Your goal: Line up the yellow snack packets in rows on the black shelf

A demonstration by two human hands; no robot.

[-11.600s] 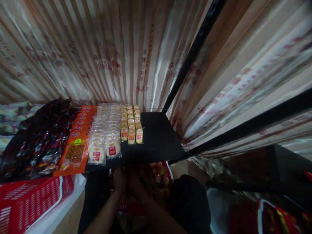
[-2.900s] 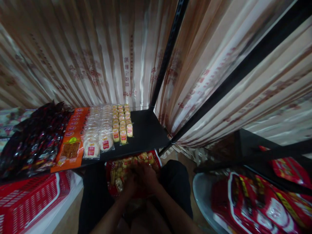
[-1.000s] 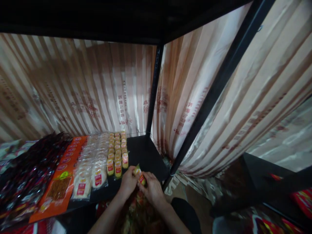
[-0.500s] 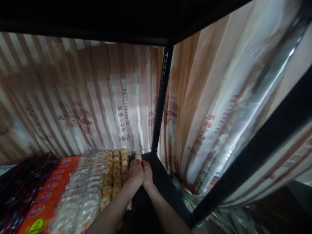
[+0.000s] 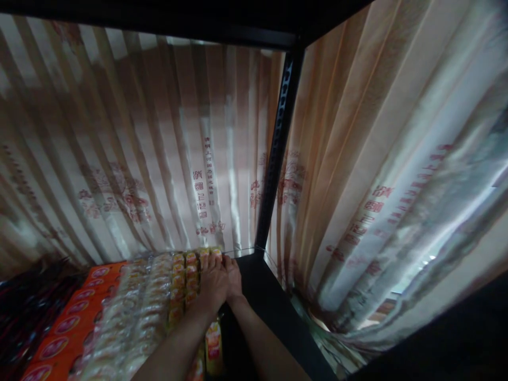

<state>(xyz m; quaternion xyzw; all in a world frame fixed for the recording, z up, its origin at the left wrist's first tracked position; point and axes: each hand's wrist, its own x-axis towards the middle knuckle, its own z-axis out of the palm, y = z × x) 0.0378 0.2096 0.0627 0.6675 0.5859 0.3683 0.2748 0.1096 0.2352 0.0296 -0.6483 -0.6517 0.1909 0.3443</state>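
Nearest, well left of the black perforated metal post, clear plastic packs hold pale round pieces. Just left of the post, the left hand, the closer, touches a small yellow-wrapped pack ahead, long axis unclear; the right hand bunches alongside, both grips hidden. Beyond hangs a pleated beige curtain.

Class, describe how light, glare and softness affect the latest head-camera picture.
Head view: the overhead shelf is nearly black; head view: dark packets at lower left sink into gloom; head view: pale glare streaks the right-hand curtain; head view: left hand and right hand look slightly soft.
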